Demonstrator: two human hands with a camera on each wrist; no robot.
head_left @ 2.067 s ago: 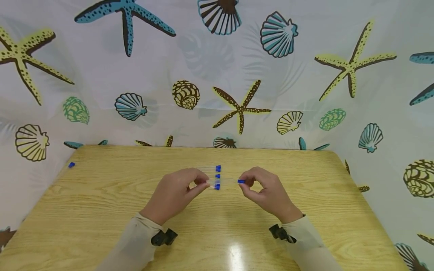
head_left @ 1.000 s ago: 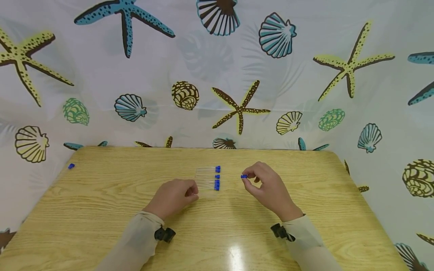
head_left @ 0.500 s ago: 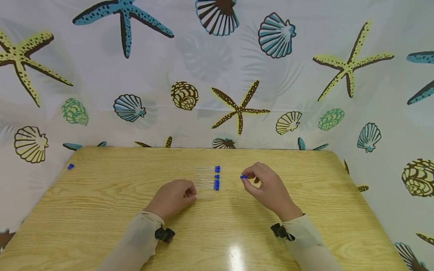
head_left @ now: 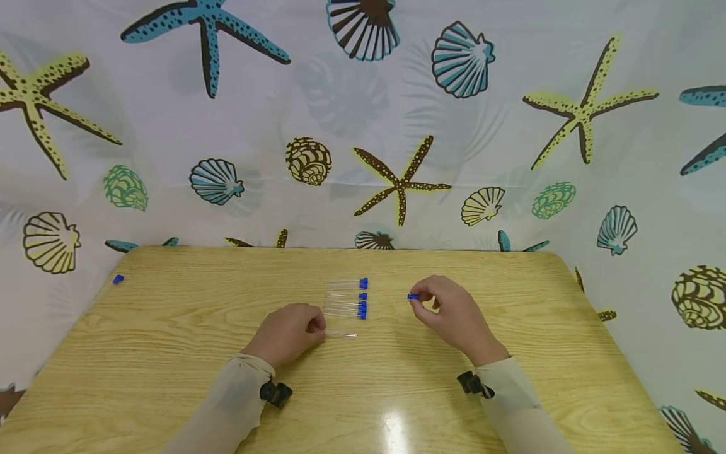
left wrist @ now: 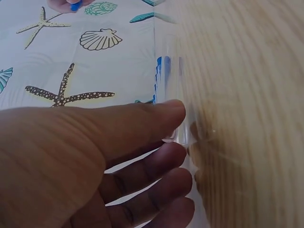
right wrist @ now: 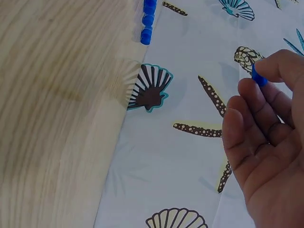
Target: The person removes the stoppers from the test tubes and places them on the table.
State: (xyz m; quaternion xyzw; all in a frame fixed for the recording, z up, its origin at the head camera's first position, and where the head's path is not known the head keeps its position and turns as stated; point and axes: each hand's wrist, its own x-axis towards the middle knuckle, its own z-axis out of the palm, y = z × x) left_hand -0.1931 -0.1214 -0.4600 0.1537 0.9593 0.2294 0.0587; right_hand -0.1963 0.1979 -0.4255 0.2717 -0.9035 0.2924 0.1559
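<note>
My left hand (head_left: 290, 333) pinches the near end of a clear, uncapped test tube (head_left: 342, 335) between thumb and fingers, low over the table. In the left wrist view the tube (left wrist: 171, 57) points away from the thumb, its mouth free. My right hand (head_left: 454, 315) holds a small blue cap (head_left: 413, 296) by the fingertips, off to the right and above the table. The right wrist view shows that blue cap (right wrist: 258, 76) between thumb and index finger. Several clear tubes with blue caps (head_left: 362, 309) lie side by side just beyond the left hand.
Another blue cap (head_left: 118, 279) lies near the left edge of the wooden table (head_left: 227, 277). A white curtain (head_left: 363, 113) printed with shells and starfish hangs behind and beside the table. Each wrist wears a small black camera (head_left: 276, 394).
The left hand has drawn back left and toward me from the capped tubes, with the uncapped tube now lying apart from them. The right hand has moved slightly right with the blue cap.
</note>
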